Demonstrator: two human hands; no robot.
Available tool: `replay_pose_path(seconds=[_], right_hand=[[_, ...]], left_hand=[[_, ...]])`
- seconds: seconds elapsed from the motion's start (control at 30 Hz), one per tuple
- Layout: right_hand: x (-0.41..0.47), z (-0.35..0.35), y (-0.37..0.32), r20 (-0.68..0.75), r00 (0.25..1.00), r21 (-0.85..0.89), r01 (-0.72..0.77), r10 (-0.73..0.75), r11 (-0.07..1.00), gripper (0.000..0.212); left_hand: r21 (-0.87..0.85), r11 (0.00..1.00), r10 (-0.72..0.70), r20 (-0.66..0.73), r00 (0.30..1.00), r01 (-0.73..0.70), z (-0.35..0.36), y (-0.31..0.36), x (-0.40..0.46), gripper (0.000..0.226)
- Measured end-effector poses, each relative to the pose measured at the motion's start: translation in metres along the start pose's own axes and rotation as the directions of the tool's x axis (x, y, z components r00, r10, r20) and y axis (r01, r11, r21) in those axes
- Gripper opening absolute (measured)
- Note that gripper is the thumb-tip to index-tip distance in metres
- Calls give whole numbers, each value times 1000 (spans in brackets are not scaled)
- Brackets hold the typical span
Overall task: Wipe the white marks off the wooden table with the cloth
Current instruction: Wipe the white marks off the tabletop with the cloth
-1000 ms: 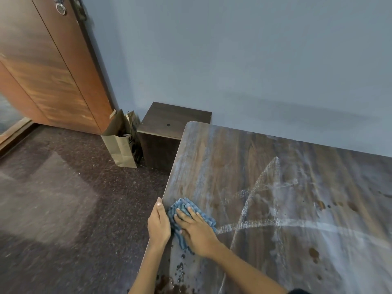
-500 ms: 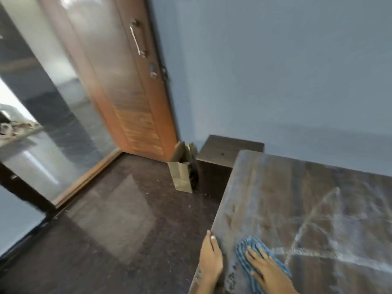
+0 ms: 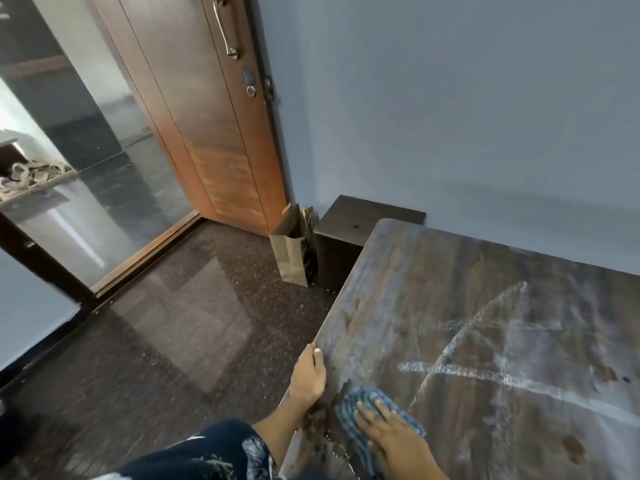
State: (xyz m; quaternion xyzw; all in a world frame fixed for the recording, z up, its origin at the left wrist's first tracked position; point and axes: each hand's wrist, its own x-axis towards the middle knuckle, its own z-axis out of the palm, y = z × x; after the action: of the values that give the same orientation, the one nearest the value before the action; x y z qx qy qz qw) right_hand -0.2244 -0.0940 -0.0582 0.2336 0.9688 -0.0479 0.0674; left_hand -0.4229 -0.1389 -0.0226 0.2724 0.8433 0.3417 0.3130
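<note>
The wooden table (image 3: 433, 271) fills the lower right, streaked with white marks (image 3: 460, 341) that cross in chalky lines. A blue striped cloth (image 3: 353, 403) lies near the table's left edge. My right hand (image 3: 388, 434) presses flat on the cloth with straight fingers. My left hand (image 3: 308, 375) rests against the table's left edge, fingers straight along it. Dark brown spots and wet drops sit on the wood near both hands.
A brown paper bag (image 3: 291, 251) and a low dark cabinet (image 3: 349, 237) stand on the floor beyond the table's far left corner. A wooden door (image 3: 207, 116) and a glass panel (image 3: 69, 150) are at the left. The blue wall (image 3: 467, 116) runs behind the table.
The view swung left and up, bringing the door and glass into sight. My right hand has slid the cloth back toward me along the left edge; my left hand stays on the edge.
</note>
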Motion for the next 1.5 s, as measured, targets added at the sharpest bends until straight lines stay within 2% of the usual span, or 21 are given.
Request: replay_pose_path(seconds=[0.1,0.17,0.23,0.3,0.4,0.43,0.47,0.5,0.57,0.63,0.67,0.77,0.87,0.97,1.07,1.13,1.2,1.27,1.37,1.43,1.5], right_hand=[[14,-19,14,-71,977,257,-176,200,950,66],[38,-32,20,53,956,379,-287,289,880,54],[59,-37,15,68,944,370,-324,323,871,56],[68,-37,-5,42,962,361,-268,271,893,60],[55,-23,-31,77,996,387,-70,43,919,57],[44,-18,-34,45,998,365,30,-50,930,52],[33,-13,-34,-2,994,274,107,-111,956,48],[24,-12,-32,-30,994,198,108,-104,974,49],[12,-13,-21,-48,998,215,54,-45,975,61],[12,-12,-4,-39,998,174,-43,50,984,63],[24,-13,8,-59,989,178,-123,135,976,63],[82,-28,49,31,947,315,-312,319,896,68],[144,-46,62,88,927,356,-371,365,858,77],[174,-50,41,78,951,385,-306,300,871,72],[160,-37,15,22,995,388,-96,95,917,65],[133,-22,9,19,998,402,42,-54,915,57],[106,-9,17,18,994,407,90,-107,909,55],[98,-6,37,9,1000,374,18,-24,927,58],[132,-19,71,-55,976,330,-181,210,926,64],[169,-39,81,-4,945,316,-309,327,897,69],[197,-53,72,53,929,353,-361,366,863,76]], left_hand=[[15,1000,5,9,1000,-5,0,-3,-4,50],[24,1000,15,18,1000,-16,1,-7,-7,50],[26,1000,16,15,1000,-16,2,-10,-9,50],[20,1000,13,-6,1000,-13,2,-12,-10,49],[15,1000,22,-29,999,-22,2,-14,-10,47],[11,1000,27,-23,999,-26,3,-15,-10,48],[7,1000,28,-13,1000,-28,3,-15,-10,49],[1,1000,29,-6,1000,-29,4,-16,-10,49],[-9,999,35,-6,999,-35,4,-16,-10,50],[0,999,40,-5,999,-40,4,-17,-9,49],[6,999,41,-6,999,-41,3,-18,-8,49],[12,999,34,-19,999,-33,2,-23,-2,49],[2,1000,20,-21,1000,-20,1,-28,7,48],[-31,999,15,-26,1000,-16,-1,-29,17,49],[-86,996,17,-25,1000,-19,1,-23,29,50],[-138,990,6,-30,1000,-10,3,-17,35,50],[-166,986,-11,-21,1000,7,5,-14,41,51],[-170,985,-22,-20,1000,18,6,-11,46,53],[-165,986,-40,-17,999,36,4,-12,49,53],[-183,982,-43,-2,999,42,1,-15,47,54],[-210,977,-41,12,999,43,0,-17,45,55]])
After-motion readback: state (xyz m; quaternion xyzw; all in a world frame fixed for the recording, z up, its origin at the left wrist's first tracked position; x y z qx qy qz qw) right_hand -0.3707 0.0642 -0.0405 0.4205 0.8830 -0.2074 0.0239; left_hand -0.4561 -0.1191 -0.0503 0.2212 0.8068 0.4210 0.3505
